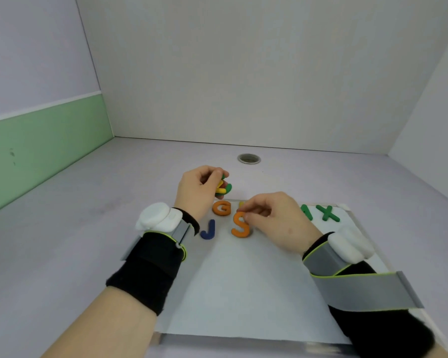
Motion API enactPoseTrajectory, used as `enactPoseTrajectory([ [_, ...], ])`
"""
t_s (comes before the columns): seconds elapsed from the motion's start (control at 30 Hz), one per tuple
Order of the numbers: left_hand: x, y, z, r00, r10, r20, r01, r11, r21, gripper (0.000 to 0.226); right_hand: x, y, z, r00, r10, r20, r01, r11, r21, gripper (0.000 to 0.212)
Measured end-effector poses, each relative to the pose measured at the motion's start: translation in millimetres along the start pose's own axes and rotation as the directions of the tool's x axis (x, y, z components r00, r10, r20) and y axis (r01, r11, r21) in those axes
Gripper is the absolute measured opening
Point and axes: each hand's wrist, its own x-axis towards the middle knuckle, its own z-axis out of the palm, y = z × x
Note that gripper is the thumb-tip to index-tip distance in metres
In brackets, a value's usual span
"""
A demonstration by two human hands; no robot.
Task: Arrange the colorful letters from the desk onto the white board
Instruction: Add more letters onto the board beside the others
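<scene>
The white board (pixel 246 285) lies flat on the desk in front of me. On its far part sit an orange G (pixel 221 208), a blue J (pixel 208 229), an orange S (pixel 240 225), a green A (pixel 307 211) partly hidden by my right hand, and a green X (pixel 327 213). My left hand (pixel 201 188) hovers just beyond the board's far edge, closed around a bunch of yellow and green letters (pixel 224 189). My right hand (pixel 272 219) rests over the board, its fingertips pinching the top of the orange S. A yellow letter (pixel 241 203) peeks out behind those fingers.
A round metal grommet (pixel 249 158) is set in the desk near the back wall. White partition walls close in the back and right; a green-banded wall runs along the left. Both wrists wear black straps with white devices.
</scene>
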Motion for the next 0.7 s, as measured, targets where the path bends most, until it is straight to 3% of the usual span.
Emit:
enactPoseTrajectory([
  [0.3,-0.8,0.6,1.7,1.0,-0.012,0.024,0.013,1.0,-0.003,0.023,-3.2,0.2,1.5,0.997,-0.074,0.021,0.077,0.966,-0.246,0.021],
  [0.53,-0.4,-0.1,1.5,1.0,-0.021,0.011,0.021,1.0,-0.001,0.023,-7.9,-6.5,0.1,0.991,-0.057,0.122,0.086,0.964,-0.251,0.049],
  [0.7,-1.1,0.1,1.2,1.0,-0.014,0.002,0.014,1.0,0.009,0.023,-8.1,-5.3,0.1,0.99,-0.06,0.125,0.086,0.972,-0.218,0.044],
])
